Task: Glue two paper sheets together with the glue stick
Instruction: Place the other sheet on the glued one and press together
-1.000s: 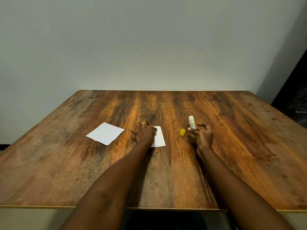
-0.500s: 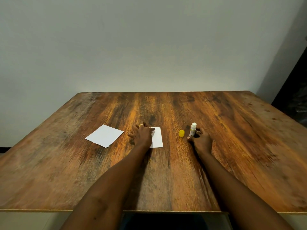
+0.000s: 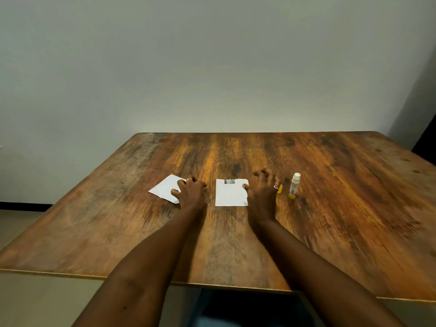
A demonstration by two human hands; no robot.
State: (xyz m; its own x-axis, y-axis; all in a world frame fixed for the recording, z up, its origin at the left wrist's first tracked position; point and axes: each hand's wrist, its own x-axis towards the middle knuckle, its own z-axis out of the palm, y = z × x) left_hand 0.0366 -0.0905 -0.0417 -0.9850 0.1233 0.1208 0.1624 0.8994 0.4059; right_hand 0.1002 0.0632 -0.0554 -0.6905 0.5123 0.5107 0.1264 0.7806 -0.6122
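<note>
left hand (image 3: 191, 192) fingers curled on left paper sheet (image 3: 165, 188), right hand (image 3: 262, 190) spread loosely beside middle sheet (image 3: 231, 193), glue stick (image 3: 294, 186) upright

A worn wooden table (image 3: 330, 208) stands against a plain pale wall (image 3: 212, 67).

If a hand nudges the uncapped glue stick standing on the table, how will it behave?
The glue stick stands upright, tall and narrow, so it probably tips easily. Being round, it would likely roll afterwards. It looks light, small plastic.
</note>
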